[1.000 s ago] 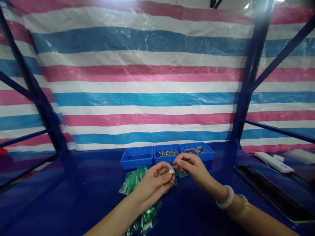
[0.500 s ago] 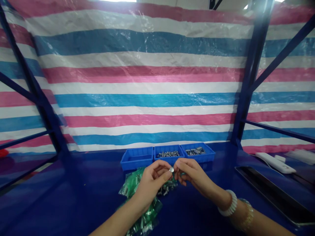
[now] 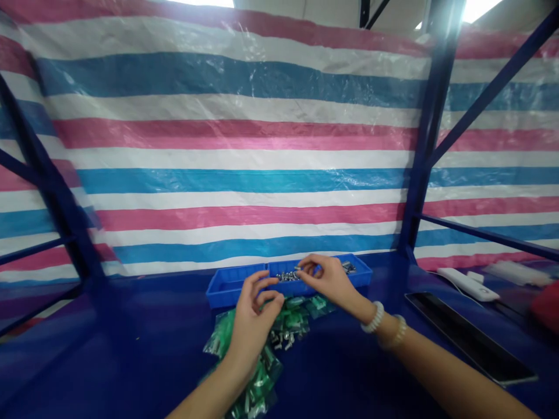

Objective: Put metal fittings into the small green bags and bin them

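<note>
My left hand (image 3: 257,308) is held over the green plastic packets (image 3: 261,378), its fingers apart and nothing between them. Fingertips of my right hand (image 3: 321,279) are pinched on a small metal piece (image 3: 297,268) above the middle blue bin (image 3: 305,288), which holds many small metal parts (image 3: 286,276). To the left is another blue bin (image 3: 225,297) with no parts seen in it. The right bin holds metal pieces (image 3: 349,267), partly hidden by my right hand. Loose silvery parts (image 3: 283,339) lie on the table beside the packets.
A dark flat tablet-like object (image 3: 469,337) lies on the blue table (image 3: 166,343) at the right. Behind it are a white power strip (image 3: 467,284) and a red object (image 3: 547,307). Blue metal posts (image 3: 425,134) and a striped sheet (image 3: 253,180) stand behind the table.
My hands have moved apart. The left one has opened and no longer holds the small round silvery piece; the right one has moved up to the middle bin. The view has shifted slightly.
</note>
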`<state>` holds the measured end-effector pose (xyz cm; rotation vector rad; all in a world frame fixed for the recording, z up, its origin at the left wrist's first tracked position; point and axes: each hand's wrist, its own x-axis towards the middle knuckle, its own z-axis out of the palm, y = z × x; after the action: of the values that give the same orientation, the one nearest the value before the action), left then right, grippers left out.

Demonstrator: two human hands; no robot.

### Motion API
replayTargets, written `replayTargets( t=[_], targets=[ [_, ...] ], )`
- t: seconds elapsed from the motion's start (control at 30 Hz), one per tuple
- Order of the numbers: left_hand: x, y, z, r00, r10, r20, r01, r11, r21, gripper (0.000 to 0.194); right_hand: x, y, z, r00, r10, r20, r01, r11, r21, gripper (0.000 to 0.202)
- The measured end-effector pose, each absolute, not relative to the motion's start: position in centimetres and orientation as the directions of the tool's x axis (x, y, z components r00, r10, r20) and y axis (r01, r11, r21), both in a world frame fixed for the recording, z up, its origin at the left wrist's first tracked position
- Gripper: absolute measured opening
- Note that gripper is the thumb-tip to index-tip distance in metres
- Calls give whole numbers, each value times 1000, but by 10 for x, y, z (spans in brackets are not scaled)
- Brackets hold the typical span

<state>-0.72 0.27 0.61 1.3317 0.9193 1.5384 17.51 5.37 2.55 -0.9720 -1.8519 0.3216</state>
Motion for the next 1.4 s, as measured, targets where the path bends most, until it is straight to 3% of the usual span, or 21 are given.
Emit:
replayTargets(
  t=[0.1,0.2,0.33,0.47,0.73,0.9,1.03,1.17,1.3,1.4],
  targets=[
    [-10,6,7,-120,948,295,-147,-311,939,48,186,63,34,-214,640,738,628,669,-398,35],
    [-11,5,8,-159,950,270,-133,-292,947,43,200,53,36,-307,573,760,654,707,-269,27],
    [-10,4,9,-184,947,264,-114,-287,951,36,209,31,25,-501,579,643,530,793,-300,8],
    [-10,6,8,-233,944,233,-94,-260,961,34,197,17,10,-673,528,518,428,849,-310,7],
    [-11,8,4,-264,944,199,-120,-237,964,36,172,2,-6,-779,448,438,440,889,-125,16],
    [-9,7,4,-256,948,191,-109,-225,968,35,168,4,-16,-769,482,420,480,869,-119,11],
    [-10,6,5,-255,949,185,-98,-216,971,33,165,4,-16,-712,480,513,431,875,-222,11],
    [-8,3,7,-129,979,161,-75,-171,982,24,166,7,-7,-443,607,660,321,795,-515,18],
    [-1,-3,10,90,986,138,-66,-132,989,21,169,15,-5,-222,783,581,139,615,-776,12],
    [2,-5,11,180,971,159,-66,-149,987,21,169,20,-8,-223,825,520,-99,511,-854,13]
  ],
)
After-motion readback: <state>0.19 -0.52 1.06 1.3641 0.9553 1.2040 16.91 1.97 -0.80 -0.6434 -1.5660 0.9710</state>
